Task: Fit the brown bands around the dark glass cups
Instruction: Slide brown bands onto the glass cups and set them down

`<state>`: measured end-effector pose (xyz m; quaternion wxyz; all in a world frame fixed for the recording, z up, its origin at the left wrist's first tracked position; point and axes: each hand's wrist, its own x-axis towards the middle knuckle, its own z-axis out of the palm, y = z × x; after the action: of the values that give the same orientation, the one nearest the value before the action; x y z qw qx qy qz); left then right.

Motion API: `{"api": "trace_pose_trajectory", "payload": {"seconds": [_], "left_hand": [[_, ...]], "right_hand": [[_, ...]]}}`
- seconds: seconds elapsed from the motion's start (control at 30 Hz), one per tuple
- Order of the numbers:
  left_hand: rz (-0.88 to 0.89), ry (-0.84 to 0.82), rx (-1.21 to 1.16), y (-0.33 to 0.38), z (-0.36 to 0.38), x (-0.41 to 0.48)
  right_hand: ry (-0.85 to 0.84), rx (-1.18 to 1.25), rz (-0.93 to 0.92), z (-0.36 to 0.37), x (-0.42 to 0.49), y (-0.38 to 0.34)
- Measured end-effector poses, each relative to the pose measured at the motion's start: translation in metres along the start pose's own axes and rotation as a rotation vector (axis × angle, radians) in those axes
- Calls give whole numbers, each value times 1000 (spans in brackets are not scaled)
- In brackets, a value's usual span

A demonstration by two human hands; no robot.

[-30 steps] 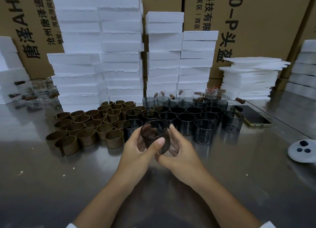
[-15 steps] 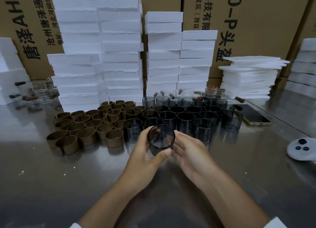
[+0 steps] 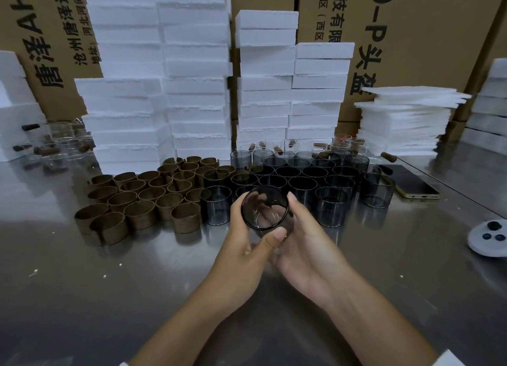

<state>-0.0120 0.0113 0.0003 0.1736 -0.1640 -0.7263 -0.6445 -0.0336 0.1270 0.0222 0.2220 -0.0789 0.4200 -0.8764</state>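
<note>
One dark glass cup [image 3: 264,208], smoky and see-through, is tilted with its open rim facing up and toward the viewer. It is gripped between the left hand [image 3: 244,245] and right hand [image 3: 304,242] at near centre. Farther back, more dark cups [image 3: 301,180] stand upright in rows. Just left of them, split brown bands [image 3: 142,201] stand on edge, clustered.

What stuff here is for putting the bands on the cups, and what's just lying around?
For the job:
held cup, gripped by the left hand and right hand
brown bands
dark cups

Just lying about:
phone
foam stacks
boxes
white gadget
clear glasses
</note>
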Motion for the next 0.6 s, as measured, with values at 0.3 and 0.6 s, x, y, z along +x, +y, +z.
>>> {"api": "trace_pose_trajectory", "payload": {"seconds": [0.3, 0.6], "left_hand": [[12, -54, -20, 6, -10, 1], [42, -61, 91, -2, -11, 2]], "right_hand": [[2, -113, 134, 4, -6, -2], [242, -139, 59, -1, -7, -4]]}}
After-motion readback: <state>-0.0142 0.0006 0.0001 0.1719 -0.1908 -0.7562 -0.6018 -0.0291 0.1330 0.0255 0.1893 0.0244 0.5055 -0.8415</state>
